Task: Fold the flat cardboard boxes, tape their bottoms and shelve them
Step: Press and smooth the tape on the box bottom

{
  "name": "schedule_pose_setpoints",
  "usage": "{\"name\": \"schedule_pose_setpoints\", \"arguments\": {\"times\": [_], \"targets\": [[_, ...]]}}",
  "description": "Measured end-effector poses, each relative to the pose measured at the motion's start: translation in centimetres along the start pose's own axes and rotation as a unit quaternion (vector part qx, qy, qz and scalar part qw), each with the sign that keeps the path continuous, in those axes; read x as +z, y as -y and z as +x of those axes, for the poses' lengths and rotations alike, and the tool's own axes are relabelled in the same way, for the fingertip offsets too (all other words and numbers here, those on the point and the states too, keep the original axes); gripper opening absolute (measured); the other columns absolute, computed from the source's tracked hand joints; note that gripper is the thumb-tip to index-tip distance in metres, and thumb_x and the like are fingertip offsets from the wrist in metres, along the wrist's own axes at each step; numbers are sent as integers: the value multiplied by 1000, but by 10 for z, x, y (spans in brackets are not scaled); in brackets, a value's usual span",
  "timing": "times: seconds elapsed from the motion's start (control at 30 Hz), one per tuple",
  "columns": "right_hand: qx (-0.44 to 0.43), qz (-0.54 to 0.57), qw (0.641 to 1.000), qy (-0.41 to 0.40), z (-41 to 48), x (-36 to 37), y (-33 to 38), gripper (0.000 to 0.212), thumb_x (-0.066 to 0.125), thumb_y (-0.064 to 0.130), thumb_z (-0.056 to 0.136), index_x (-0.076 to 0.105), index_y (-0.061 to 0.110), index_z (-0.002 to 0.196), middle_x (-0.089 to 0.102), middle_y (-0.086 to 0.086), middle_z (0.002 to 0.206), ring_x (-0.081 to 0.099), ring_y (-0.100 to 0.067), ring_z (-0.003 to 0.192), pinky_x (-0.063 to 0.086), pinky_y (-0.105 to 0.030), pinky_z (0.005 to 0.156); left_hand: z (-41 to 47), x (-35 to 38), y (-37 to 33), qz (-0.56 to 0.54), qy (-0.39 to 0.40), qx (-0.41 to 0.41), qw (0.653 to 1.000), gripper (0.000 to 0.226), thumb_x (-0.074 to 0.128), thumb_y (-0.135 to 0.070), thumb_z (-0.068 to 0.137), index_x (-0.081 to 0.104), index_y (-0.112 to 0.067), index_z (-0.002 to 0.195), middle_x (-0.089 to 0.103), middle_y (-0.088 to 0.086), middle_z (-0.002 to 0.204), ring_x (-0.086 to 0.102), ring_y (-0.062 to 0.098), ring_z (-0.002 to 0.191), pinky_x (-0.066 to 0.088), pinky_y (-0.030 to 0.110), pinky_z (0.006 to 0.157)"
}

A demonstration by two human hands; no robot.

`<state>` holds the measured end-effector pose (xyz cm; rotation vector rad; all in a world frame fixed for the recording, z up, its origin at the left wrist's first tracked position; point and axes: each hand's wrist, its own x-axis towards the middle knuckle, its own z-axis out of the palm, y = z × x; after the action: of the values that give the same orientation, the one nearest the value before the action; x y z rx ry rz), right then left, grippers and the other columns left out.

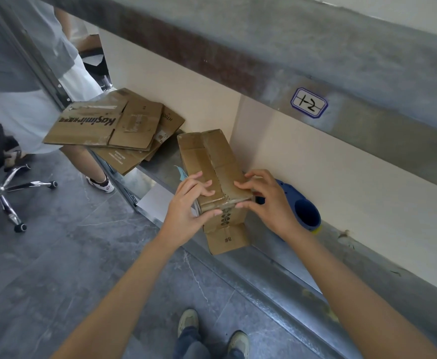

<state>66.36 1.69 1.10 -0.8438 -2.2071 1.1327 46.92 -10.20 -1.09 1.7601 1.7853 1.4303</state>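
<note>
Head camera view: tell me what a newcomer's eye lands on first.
The folded box at mid-frame on the metal shelf draws the eye first, the left hand and right hand gripping its near, taped end. Up-left lies a stack of flat cardboard, and a blue tape dispenser sits just right of the box.

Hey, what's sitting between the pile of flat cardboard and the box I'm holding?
Mostly bare metal shelf, plus a small pale blue slip right beside the box. The head view shows it.
</note>
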Motion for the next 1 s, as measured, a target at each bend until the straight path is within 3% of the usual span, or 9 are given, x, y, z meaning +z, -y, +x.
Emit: {"name": "schedule_pose_setpoints", "arguments": {"times": [0.17,0.27,0.47,0.6,0.73,0.83,1.0], "targets": [[17,5,1000,16,-2,3,3,43,79,35,78,66,28,118,43,10,141,40,13,125,45,-29,105,-3,3,-2,0,-10,-10,1000,36,82,-34,76,66,-9,96,63,-1,116,42,13,138,34,22,111],[34,-5,999,-12,-2,10,4,46,76,49,76,66,26,115,43,12,141,39,13,125,47,-38,104,-2,4,-5,-8,-22,-12,1000,32,78,-34,81,65,-7,93,63,1,110,43,13,137,35,19,108],[32,-4,999,-19,-5,14,9,33,75,34,86,63,21,113,41,14,139,36,13,126,40,-28,104,-4,5,-7,-27,-35,-29,999,20,66,-26,88,65,-6,90,63,2,108,43,7,136,36,21,109],[36,15,998,-54,-3,22,7,30,76,34,84,62,22,108,45,12,134,41,10,124,41,-29,103,-2,11,-9,-10,-65,-35,997,6,70,-6,84,65,-4,87,64,4,105,45,3,133,35,17,107],[41,20,994,-100,-4,31,10,24,74,31,87,63,19,104,48,13,129,45,10,118,41,-16,93,-3,15,-10,-1,-81,-44,996,8,70,1,84,65,-4,86,65,4,105,45,4,134,33,16,107],[42,18,994,-101,-5,32,9,20,71,34,89,63,22,104,47,20,126,45,12,118,40,-15,92,-5,11,-8,-22,-61,-31,997,4,68,-7,88,66,-4,89,66,3,110,44,8,136,35,20,108],[61,44,995,-65,-5,22,8,14,67,29,93,65,26,107,49,17,127,41,17,119,35,-14,96,-2,-5,2,-52,12,-29,998,24,61,-29,94,71,-9,100,65,-2,124,40,13,141,39,44,112]]}}
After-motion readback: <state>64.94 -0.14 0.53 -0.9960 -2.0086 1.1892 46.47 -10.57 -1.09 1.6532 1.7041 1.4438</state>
